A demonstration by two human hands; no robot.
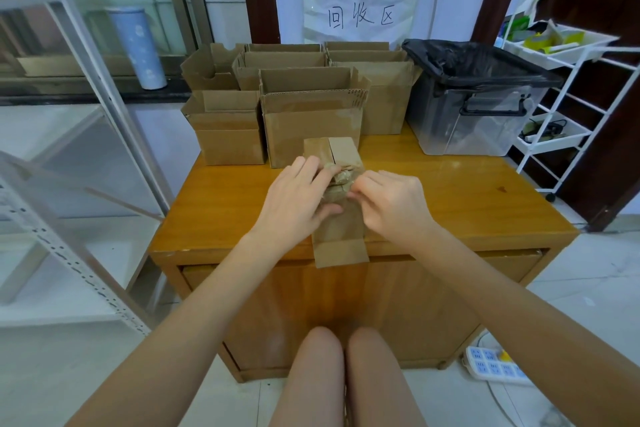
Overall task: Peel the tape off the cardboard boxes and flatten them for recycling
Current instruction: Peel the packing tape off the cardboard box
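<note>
A small flattened cardboard box [341, 246] lies lengthwise on the wooden table [467, 204], its near flap hanging over the front edge. My left hand [298, 194] grips the box's left side, fingers curled over its middle. My right hand [391, 201] pinches a crumpled wad of brownish tape [341, 177] at the box's middle. The wad sits between both hands, and the middle of the box is hidden under them.
Several open cardboard boxes [311, 114] stand in rows at the table's back. A clear plastic bin lined with a black bag [474, 97] sits at the back right. A white trolley [561, 97] stands right, metal shelving [69, 184] left, a power strip [491, 364] on the floor.
</note>
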